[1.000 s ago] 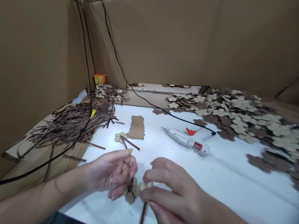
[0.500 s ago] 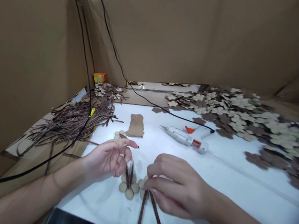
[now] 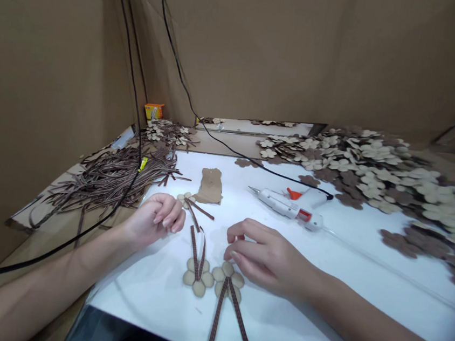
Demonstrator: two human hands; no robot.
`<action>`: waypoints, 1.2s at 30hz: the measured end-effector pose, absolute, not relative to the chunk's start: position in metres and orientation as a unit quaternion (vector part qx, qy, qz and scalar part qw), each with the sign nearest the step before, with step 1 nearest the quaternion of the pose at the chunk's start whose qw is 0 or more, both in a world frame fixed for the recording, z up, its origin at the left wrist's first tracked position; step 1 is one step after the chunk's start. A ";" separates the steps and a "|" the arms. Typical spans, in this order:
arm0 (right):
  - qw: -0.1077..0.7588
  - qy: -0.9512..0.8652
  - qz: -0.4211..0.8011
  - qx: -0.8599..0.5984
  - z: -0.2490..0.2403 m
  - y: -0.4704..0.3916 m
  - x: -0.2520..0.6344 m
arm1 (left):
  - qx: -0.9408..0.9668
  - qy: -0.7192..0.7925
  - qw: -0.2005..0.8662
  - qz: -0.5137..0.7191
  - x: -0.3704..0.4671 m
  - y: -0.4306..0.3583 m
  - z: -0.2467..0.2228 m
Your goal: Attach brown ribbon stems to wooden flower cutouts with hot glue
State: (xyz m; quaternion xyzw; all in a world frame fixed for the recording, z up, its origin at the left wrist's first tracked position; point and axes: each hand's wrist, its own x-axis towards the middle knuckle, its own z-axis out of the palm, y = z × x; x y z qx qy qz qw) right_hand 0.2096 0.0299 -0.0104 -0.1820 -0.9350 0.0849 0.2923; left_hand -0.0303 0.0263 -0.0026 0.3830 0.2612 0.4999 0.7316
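Note:
My left hand (image 3: 163,217) is curled into a loose fist beside a cream felt flower (image 3: 186,199) with brown ribbon tails; I see nothing in it. My right hand (image 3: 261,254) hovers with bent, slightly parted fingers, holding nothing. By its fingertips lies a padded beige flower (image 3: 227,271), whose two checked brown ribbon tails (image 3: 240,324) spread toward me. Left of that, a second padded beige flower (image 3: 198,288) has its ribbon tails (image 3: 195,251) pointing away from me. Both flowers rest on the white board (image 3: 148,303).
A white glue gun (image 3: 284,206) with an orange trigger lies beyond my right hand, its black cord (image 3: 229,157) running back left. Brown ribbon strips (image 3: 116,178) heap at left, felt flower cutouts (image 3: 370,164) at right. A cardboard scrap (image 3: 210,185) lies mid-board; cardboard walls (image 3: 256,49) enclose everything.
My left hand has drawn back leftward and its extended index finger has curled in. My right hand has let go of the right flower's ribbon and lifted away, uncovering the flower.

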 end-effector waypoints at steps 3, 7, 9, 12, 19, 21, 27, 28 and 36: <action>0.271 -0.941 0.100 -0.176 -0.010 0.028 0.207 | 0.375 0.264 0.751 0.475 -0.028 0.024 -0.004; 0.251 -0.948 0.090 -0.174 -0.008 0.022 0.200 | 0.359 0.277 0.760 0.466 -0.027 0.025 -0.007; 0.246 -0.951 0.078 -0.169 -0.007 0.014 0.195 | 0.353 0.284 0.757 0.471 -0.027 0.026 -0.008; 0.220 -0.953 0.093 -0.185 -0.007 0.003 0.188 | 0.348 0.296 0.752 0.475 -0.027 0.027 -0.009; 0.152 -0.943 0.157 -0.253 -0.015 -0.001 0.179 | 0.339 0.334 0.747 0.465 -0.025 0.025 -0.010; 0.177 -0.936 0.145 -0.266 -0.015 -0.001 0.178 | 0.338 0.345 0.743 0.463 -0.025 0.025 -0.011; 0.292 -0.863 0.258 -0.321 -0.004 0.007 0.182 | 0.340 0.361 0.730 0.470 -0.024 0.023 -0.010; 0.309 -0.829 0.310 -0.349 -0.001 0.009 0.184 | 0.342 0.363 0.727 0.473 -0.024 0.023 -0.010; 0.161 -0.818 0.393 -0.387 0.014 0.019 0.201 | 0.344 0.368 0.708 0.495 -0.025 0.022 -0.009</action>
